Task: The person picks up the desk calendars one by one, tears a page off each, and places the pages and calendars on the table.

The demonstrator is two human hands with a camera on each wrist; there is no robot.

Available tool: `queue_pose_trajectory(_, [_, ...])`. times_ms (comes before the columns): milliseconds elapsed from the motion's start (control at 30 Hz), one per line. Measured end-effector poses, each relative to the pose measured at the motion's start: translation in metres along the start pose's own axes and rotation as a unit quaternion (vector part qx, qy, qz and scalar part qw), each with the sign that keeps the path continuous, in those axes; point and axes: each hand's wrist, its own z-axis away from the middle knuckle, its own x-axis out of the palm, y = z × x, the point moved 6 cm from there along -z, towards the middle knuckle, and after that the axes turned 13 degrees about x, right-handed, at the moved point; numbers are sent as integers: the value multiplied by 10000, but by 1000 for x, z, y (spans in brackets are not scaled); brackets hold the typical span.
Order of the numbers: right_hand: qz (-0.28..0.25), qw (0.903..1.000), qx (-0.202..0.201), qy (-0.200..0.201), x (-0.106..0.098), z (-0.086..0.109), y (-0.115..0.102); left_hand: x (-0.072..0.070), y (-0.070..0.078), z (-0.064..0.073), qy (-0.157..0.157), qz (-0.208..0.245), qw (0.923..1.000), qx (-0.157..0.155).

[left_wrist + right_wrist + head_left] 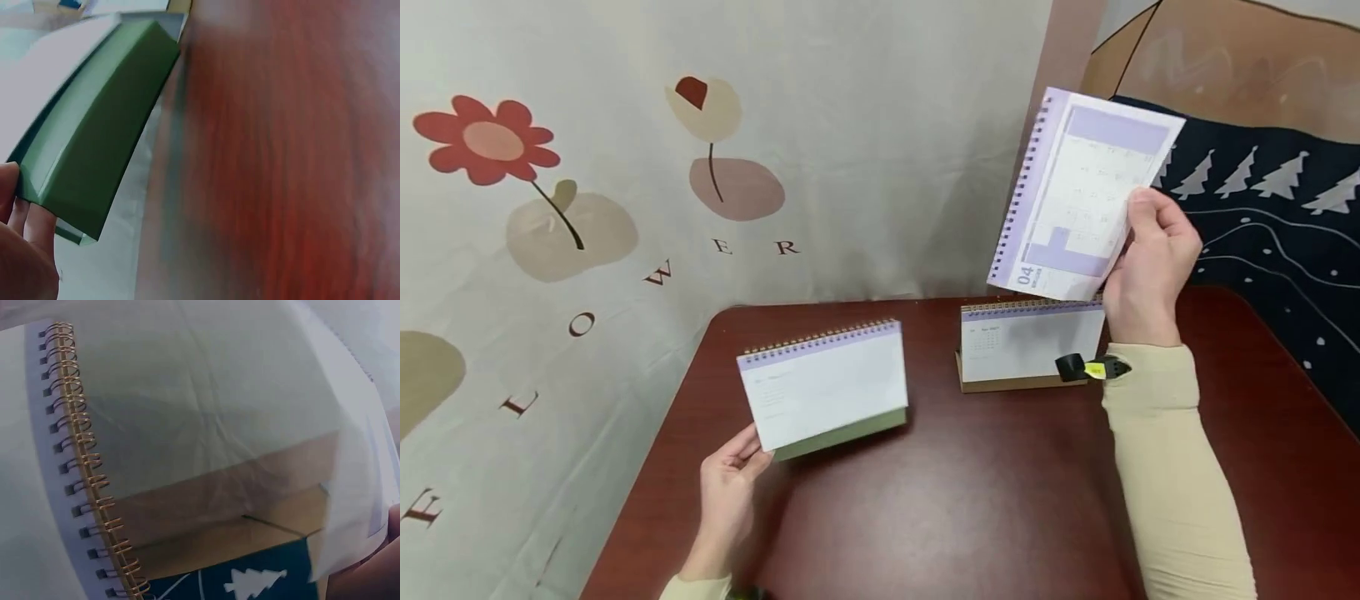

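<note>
My left hand (pixel 726 487) grips the lower left corner of a spiral desk calendar (pixel 831 383) with a white page and a green base (pixel 842 435). In the left wrist view, fingers (pixel 39 226) reach under the end of that base, and the calendar is tilted. High on the right, my right hand (pixel 1156 258) pinches a purple and white calendar page (pixel 1090 196) marked 04 by its edge, a row of punched holes along its far side. Below it stands another desk calendar (pixel 1022 343) with a brown base; the right wrist view shows gold coil binding (pixel 78 444).
A dark red wooden table (pixel 970 500) lies under both calendars. Behind it hangs a pale cloth (pixel 880 167) printed with flowers and letters. On the right is a dark printed panel (pixel 1270 242) with white trees. A black strap (pixel 1093 367) sits at the right cuff.
</note>
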Motion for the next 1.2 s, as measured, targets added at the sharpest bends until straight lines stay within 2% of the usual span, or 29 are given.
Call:
queue_pose_trajectory(67, [134,9998,29,-127,-1,3,-3,-9,-1,-1,175,71,9998,-109])
queue_pose_trajectory(133, [468,9985,79,-291,0,9,0,-10,-2,-4,134,167,9997,-125])
queue_pose_trajectory(233, [838,9957,107,-371,-4,20,6,-7,-1,-10,39,234,9996,-144])
queue_pose_trajectory(433, [1416,9888,135,-456,-16,39,17,2,-5,-23,54,165,9993,-339])
queue_pose_trajectory(667, [2182,9741,197,-562,-28,56,27,16,-14,-39,-348,41,9985,-412])
queue_pose_trajectory(900, [2451,9671,361,-573,-40,62,34,31,-27,-52,-618,139,9965,-544])
queue_pose_trajectory(1200, [2882,9553,550,-372,-57,65,38,43,-43,-76,-1127,-10,9926,-441])
